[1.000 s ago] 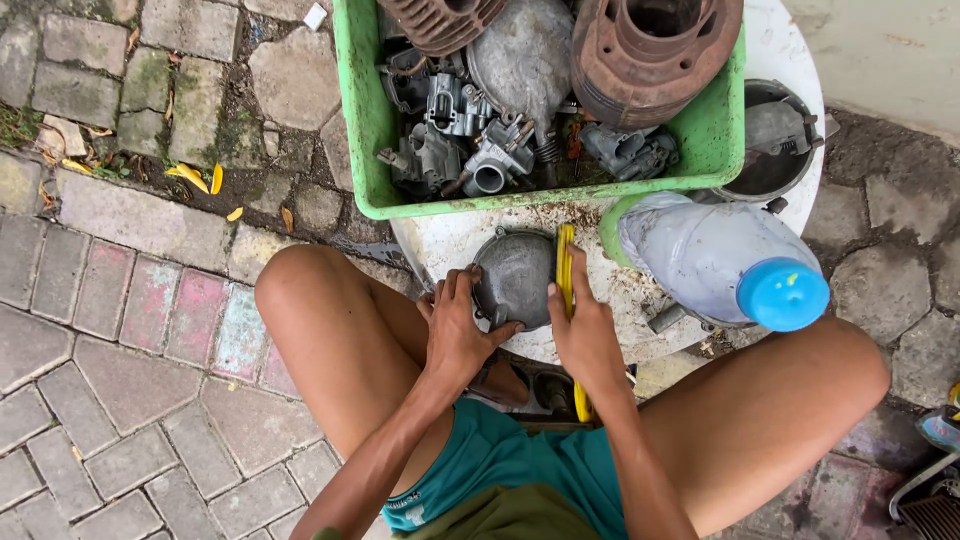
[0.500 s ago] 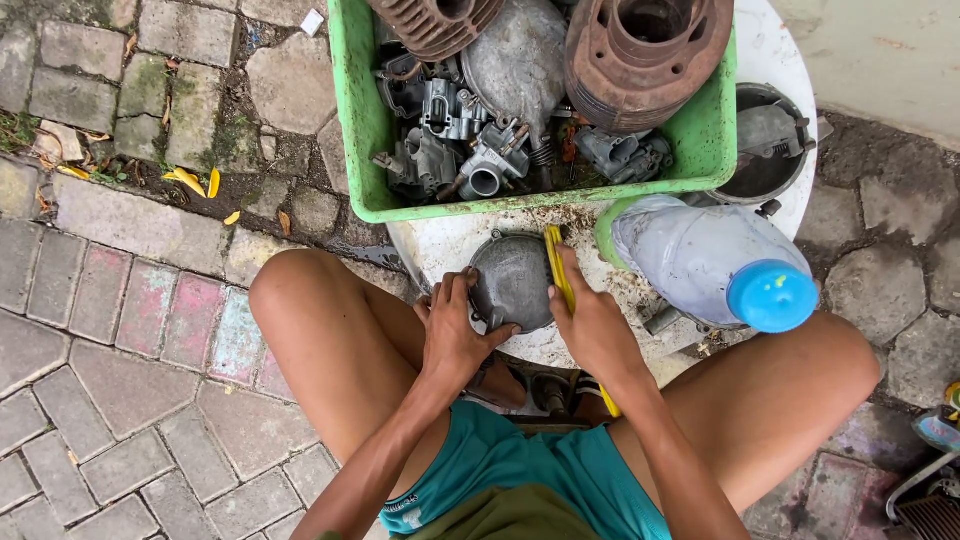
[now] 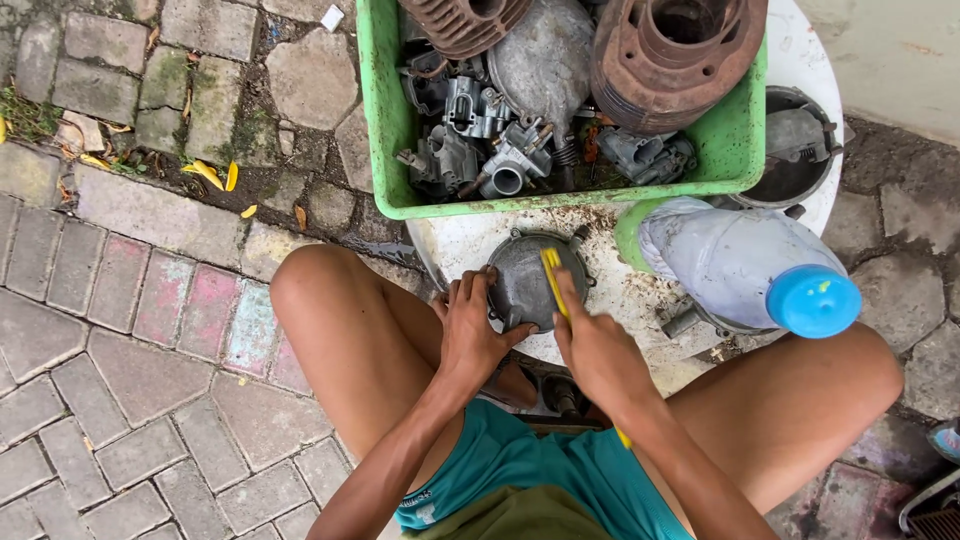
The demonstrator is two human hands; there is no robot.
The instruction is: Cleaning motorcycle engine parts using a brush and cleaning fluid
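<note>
Grey metal cover (image 3: 525, 285) lies dome-up on the white round surface (image 3: 470, 245), just below the green crate (image 3: 385, 130) of engine parts. Left hand (image 3: 470, 335) clamps its near edge; right hand (image 3: 600, 355) grips a yellow tool (image 3: 553, 275) laid across it. Grime remains on the cover, so cleaning looks unfinished. The tool's working end is hard to make out, and its handle is largely hidden under the hand.

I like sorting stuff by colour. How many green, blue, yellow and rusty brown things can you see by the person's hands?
Green: 1, the green crate
Blue: 1, the blue cap on the plastic bottle
Yellow: 1, the yellow brush in the right hand
Rusty brown: 2, the finned cylinders
Total: 5
</note>
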